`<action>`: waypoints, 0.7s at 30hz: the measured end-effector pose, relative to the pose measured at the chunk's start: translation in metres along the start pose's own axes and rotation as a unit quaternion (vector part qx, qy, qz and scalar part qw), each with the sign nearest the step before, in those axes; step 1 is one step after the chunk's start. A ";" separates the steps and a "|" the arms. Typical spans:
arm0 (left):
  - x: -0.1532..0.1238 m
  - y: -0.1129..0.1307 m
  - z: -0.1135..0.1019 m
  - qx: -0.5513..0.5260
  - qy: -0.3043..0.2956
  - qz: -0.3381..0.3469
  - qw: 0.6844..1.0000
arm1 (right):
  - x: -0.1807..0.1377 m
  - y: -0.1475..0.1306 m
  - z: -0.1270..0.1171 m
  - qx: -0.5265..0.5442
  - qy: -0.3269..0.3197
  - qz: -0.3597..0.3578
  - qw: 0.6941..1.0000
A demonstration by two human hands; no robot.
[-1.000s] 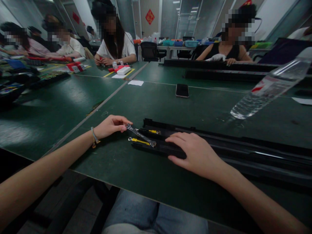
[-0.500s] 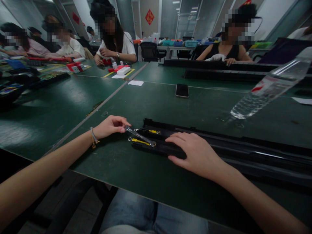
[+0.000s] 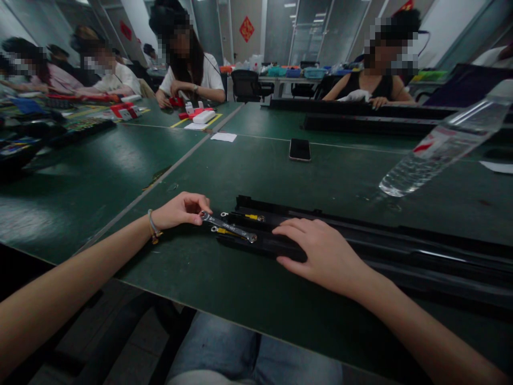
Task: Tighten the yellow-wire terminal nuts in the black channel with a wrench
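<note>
My left hand pinches the near end of a small silver wrench, whose other end sits on the left end of a long black rail. Two yellow-sleeved wire terminals lie at that end of the rail, one partly under the wrench. My right hand lies flat on the rail just right of the wrench, fingers stretched out and pressing down. The rail runs off to the right across the green table.
A black phone lies further back on the table, and a clear water bottle stands at the right. More black rails lie at the far side. Several people sit at the far and left tables with red and white parts.
My left hand has swung the wrench's handle end a little to the left and toward me, turning it about its far end. My right hand has stayed put on the rail.
</note>
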State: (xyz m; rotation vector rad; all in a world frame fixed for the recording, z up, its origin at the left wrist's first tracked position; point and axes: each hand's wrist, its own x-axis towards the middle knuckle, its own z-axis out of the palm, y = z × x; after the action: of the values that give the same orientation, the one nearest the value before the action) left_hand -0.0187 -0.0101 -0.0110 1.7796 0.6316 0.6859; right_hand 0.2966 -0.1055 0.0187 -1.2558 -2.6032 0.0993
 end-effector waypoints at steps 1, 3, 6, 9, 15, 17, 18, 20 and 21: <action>0.000 0.000 0.000 -0.005 -0.003 0.001 1.000 | 0.000 0.000 0.000 0.000 -0.001 0.000 1.000; 0.000 0.000 0.000 -0.013 -0.009 0.005 1.000 | 0.000 0.000 0.000 0.000 -0.002 0.001 1.000; 0.000 0.001 0.000 -0.019 -0.017 0.011 1.000 | 0.000 0.000 -0.001 0.001 -0.001 0.000 1.000; 0.000 0.001 0.000 -0.019 -0.022 0.013 0.999 | 0.000 0.000 -0.001 0.005 -0.003 -0.001 1.000; 0.000 0.000 0.000 -0.025 -0.021 0.006 0.999 | 0.000 -0.002 -0.003 0.012 -0.009 0.002 1.000; 0.000 0.000 0.000 -0.023 -0.014 0.003 1.000 | 0.001 -0.002 -0.003 0.013 -0.009 0.002 1.000; 0.000 0.000 0.000 -0.022 -0.011 0.002 1.000 | 0.001 -0.002 -0.003 0.013 -0.009 0.002 1.000; 0.000 0.000 0.000 -0.018 -0.005 0.001 1.000 | 0.001 -0.002 -0.003 0.012 -0.009 0.002 1.000; 0.000 0.000 0.000 -0.015 -0.003 0.000 1.000 | 0.001 -0.002 -0.003 0.012 -0.010 0.003 1.000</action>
State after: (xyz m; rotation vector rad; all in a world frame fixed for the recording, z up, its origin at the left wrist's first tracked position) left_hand -0.0189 -0.0101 -0.0106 1.7535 0.6142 0.6870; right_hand 0.2950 -0.1060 0.0223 -1.2594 -2.6073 0.1447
